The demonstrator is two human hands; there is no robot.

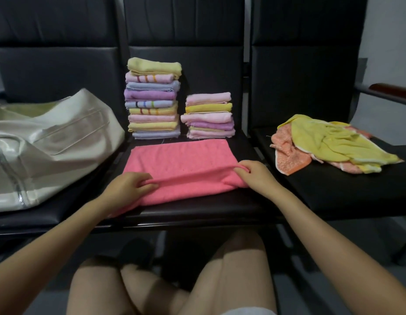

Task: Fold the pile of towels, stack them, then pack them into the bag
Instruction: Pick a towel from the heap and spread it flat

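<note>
Mid-fold on the pink towel [179, 164], flat on the middle seat [249, 144]. Left hand [127, 187] and right hand [256, 176] each pinching its near edge. Next, probably: lift, carry evenly to far edge.

Row of black seats [334, 192], wooden armrest [390, 89]

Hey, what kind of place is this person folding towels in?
Probably a waiting area or office rather than a home: the work surface is a row of joined black padded seats with tall backrests, a wood-capped armrest at the right end, and a plain white wall behind.
</note>
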